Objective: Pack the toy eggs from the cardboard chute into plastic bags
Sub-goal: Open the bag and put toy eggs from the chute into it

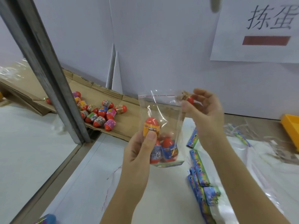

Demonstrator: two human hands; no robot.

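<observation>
The left grip (139,152) is closed round the lower half of the plastic bag (161,110). Its thumb presses on a yellow-labelled egg (151,126) through the film, which holds the bag upright with its mouth facing up. At least three toy eggs are already inside, resting low in the bag on a printed card at its base.

At the bag's upper right corner, the right grip (205,113) pinches a red egg (190,99) in its fingertips, just beside the mouth. It looks ready to drop the egg in. I cannot tell whether those fingers also hold the bag's edge open.

Left of the bag and behind it, the cardboard chute (127,107) slopes down with a heap of loose eggs (100,113), near enough for the next pick. Below the bag and to its right, blue printed packets (199,172) lie on the desk (161,199).
</observation>
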